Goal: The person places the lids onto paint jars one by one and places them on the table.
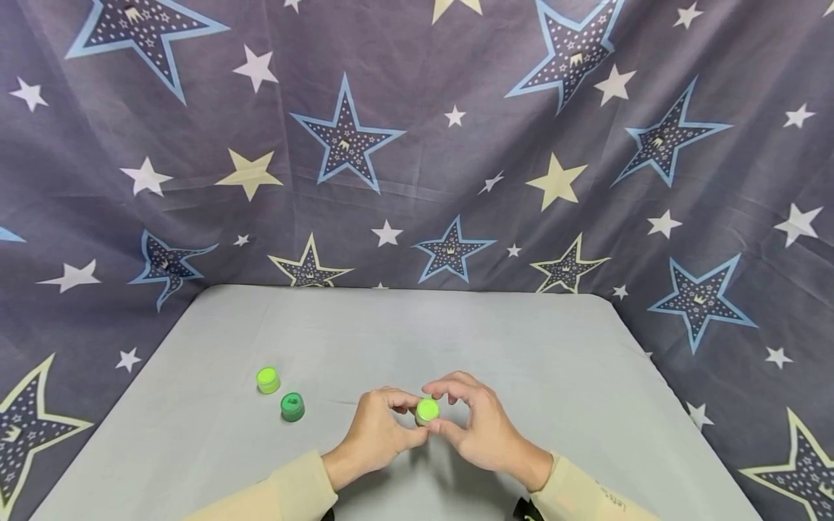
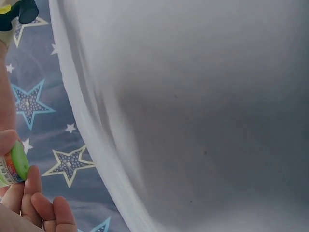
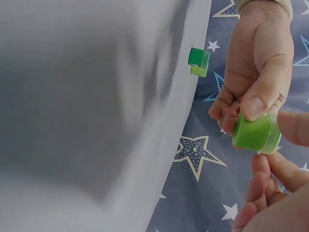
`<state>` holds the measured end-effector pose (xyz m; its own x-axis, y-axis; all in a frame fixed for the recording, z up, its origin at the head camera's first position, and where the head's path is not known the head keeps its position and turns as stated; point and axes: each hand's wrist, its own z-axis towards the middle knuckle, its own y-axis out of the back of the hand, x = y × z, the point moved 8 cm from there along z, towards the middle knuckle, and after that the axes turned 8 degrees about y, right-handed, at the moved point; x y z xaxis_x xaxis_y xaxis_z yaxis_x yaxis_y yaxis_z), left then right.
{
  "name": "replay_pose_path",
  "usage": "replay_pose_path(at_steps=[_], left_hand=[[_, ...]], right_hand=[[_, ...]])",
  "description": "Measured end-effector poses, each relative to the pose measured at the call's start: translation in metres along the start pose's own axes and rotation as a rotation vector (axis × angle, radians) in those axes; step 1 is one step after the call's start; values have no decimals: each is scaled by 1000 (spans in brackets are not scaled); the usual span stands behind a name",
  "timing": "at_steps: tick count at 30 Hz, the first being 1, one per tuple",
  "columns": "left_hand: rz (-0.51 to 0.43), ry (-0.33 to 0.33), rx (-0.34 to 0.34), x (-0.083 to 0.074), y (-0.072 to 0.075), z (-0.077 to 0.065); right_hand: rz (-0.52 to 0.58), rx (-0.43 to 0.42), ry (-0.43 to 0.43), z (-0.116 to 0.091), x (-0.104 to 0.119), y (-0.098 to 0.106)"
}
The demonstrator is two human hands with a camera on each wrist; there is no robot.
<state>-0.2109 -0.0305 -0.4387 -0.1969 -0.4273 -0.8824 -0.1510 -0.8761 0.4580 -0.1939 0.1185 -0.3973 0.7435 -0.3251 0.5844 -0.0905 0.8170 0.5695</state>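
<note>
A small tub (image 1: pixel 427 412) with a bright lime-green lid is raised above the table between both hands. My left hand (image 1: pixel 380 428) pinches it from the left, thumb below and index finger behind. From the right side, the thumb and index finger of my right hand (image 1: pixel 481 420) grip it around the rim. In the right wrist view the left thumb (image 3: pixel 256 107) presses on the tub's green side (image 3: pixel 252 131). A printed label (image 2: pixel 8 170) shows on the tub in the left wrist view.
Left of the hands, a second lime-green tub (image 1: pixel 268 380) and a dark green tub (image 1: pixel 292 407) stand close together on the grey cloth-covered table (image 1: pixel 521 333). A dark curtain (image 1: pixel 417 145) with stars hangs behind and beside the table.
</note>
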Motion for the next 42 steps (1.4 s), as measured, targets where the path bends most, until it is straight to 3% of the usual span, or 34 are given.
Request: replay_pose_path(at_steps=[14,42], left_hand=[[4,14,6,0,-1,0],[4,18,-7,1,1,-1]], right_hand=[[-15,47,-17,-1,2,-4],[-71,-42,-99,-4,4,-8]])
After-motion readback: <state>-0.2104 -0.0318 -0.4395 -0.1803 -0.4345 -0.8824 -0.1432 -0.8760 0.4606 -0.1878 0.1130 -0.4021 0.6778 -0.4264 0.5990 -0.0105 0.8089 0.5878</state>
